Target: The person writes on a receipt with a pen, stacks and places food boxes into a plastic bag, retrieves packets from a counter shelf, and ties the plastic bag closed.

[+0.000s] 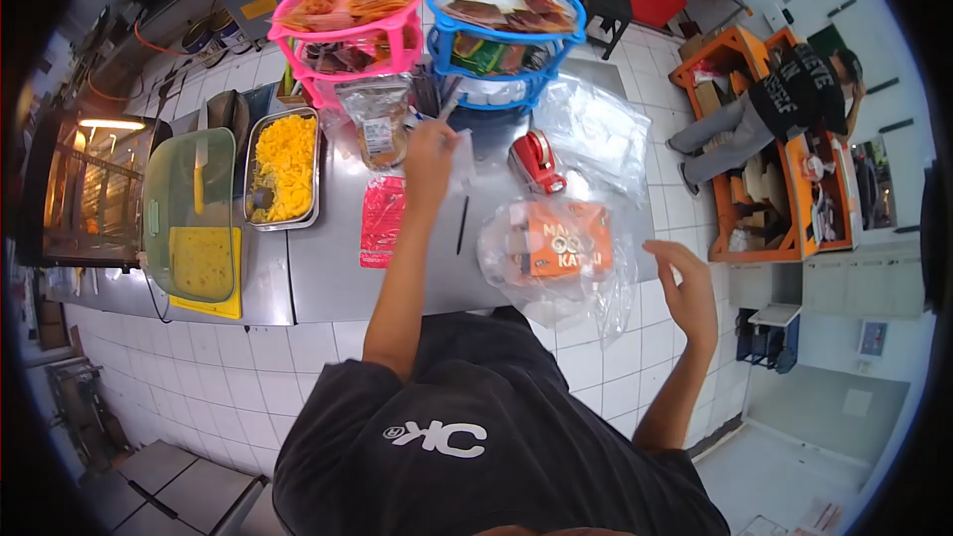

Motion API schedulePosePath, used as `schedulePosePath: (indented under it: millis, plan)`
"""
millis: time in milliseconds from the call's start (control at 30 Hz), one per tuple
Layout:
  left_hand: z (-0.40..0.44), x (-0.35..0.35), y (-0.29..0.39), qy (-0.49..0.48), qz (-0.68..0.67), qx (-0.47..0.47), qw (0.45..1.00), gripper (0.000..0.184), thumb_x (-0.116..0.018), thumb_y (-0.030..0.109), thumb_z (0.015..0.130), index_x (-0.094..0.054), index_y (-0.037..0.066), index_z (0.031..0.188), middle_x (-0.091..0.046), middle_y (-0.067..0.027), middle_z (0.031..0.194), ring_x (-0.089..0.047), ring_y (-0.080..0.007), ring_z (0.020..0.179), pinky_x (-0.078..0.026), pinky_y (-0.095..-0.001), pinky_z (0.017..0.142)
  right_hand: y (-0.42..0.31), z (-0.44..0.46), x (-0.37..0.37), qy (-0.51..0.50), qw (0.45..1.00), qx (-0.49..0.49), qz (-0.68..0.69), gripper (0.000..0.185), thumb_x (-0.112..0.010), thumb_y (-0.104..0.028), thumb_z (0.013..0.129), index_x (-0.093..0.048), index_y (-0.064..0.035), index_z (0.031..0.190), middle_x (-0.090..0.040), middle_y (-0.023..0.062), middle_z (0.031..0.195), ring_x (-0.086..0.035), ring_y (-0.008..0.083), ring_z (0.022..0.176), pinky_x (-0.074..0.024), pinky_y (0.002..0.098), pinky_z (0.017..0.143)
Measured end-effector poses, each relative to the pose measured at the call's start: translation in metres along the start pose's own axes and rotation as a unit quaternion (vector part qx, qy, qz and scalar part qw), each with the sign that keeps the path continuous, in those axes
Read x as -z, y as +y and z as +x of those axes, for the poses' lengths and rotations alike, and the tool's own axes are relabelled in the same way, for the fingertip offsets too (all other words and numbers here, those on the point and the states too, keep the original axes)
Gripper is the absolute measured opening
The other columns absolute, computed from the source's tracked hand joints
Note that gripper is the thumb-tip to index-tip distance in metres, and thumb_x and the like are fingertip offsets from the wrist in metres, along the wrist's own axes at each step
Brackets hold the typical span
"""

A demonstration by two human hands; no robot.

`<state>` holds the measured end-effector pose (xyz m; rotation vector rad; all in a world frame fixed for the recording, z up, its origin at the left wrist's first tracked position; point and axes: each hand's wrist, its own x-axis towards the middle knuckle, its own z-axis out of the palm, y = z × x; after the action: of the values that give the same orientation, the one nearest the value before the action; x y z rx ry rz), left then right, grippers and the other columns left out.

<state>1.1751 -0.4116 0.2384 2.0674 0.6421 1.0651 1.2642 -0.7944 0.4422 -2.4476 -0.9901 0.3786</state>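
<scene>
My left hand [431, 155] reaches to the back of the steel table, fingers closed. A whitish, translucent piece of plastic [464, 155] hangs beside the fingers and seems pinched in them. Close by lie a clear labelled food pouch [378, 137] and a flat pink packet [381, 223]. My right hand [685, 290] is in the air past the table's right edge, fingers curved and apart, holding nothing. Left of it, an orange printed box [568, 240] lies in a clear plastic bag [608, 283]. A red tape dispenser [537, 163] sits behind the bag, and a thin black stick [463, 225] lies left of it.
Pink [417, 32] and blue [434, 37] tiered baskets hold packets at the back. Clear bags [596, 124] lie at right. A metal tray [316, 189] of yellow food, a green-lidded container [159, 228] and a lit oven [94, 129] stand left. Another person [794, 94] is by orange shelves [784, 208].
</scene>
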Motion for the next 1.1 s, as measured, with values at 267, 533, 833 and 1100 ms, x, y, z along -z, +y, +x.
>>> schedulePosePath:
  millis: [267,533,833,1100]
  plan:
    - [-0.025,0.091,0.277,-0.259,-0.039,-0.187,0.947,0.024,-0.078,-0.001,0.075,-0.07,0.007,0.096,-0.075,-0.0097,0.091,-0.073,-0.024,0.085,-0.055,-0.0299,0.073,-0.012,0.031,-0.059,0.132,0.881,0.357,0.28,0.103,-0.094,-0.018,0.067,-0.036,-0.0195,0.153,-0.037,0.021,0.157,-0.037,0.0403,0.144,-0.0336,0.0542,0.114]
    - [-0.159,0.005,0.314,-0.065,-0.035,-0.309,0.948,0.039,-0.089,0.016,0.069,-0.071,0.011,0.104,-0.064,-0.0054,0.112,-0.062,-0.0267,0.1,-0.049,-0.0399,0.083,0.09,0.006,-0.072,0.124,0.875,0.285,0.37,0.027,-0.064,-0.008,0.089,-0.071,-0.0012,0.115,-0.073,0.0185,0.113,-0.071,0.0302,0.104,-0.0553,0.0377,0.09]
    - [-0.195,-0.02,0.246,-0.165,0.145,0.09,0.971,0.038,-0.077,0.009,0.082,-0.067,0.008,0.119,-0.064,-0.005,0.093,-0.062,-0.0204,0.086,-0.043,-0.0375,0.086,0.131,0.005,-0.115,0.053,0.794,0.326,0.511,0.019,-0.067,-0.004,0.086,-0.069,0.0012,0.104,-0.071,0.0193,0.113,-0.066,0.0339,0.116,-0.0515,0.0409,0.1]
    - [-0.175,0.008,0.237,-0.039,-0.07,0.124,0.989,0.011,-0.058,0.0,0.094,-0.065,-0.007,0.099,-0.064,-0.0123,0.108,-0.065,-0.0165,0.09,-0.05,-0.0283,0.076,0.112,-0.014,-0.16,-0.231,0.912,0.207,0.268,0.028,-0.064,-0.016,0.092,-0.065,-0.0025,0.116,-0.068,0.0218,0.108,-0.066,0.0361,0.098,-0.0508,0.0433,0.088]
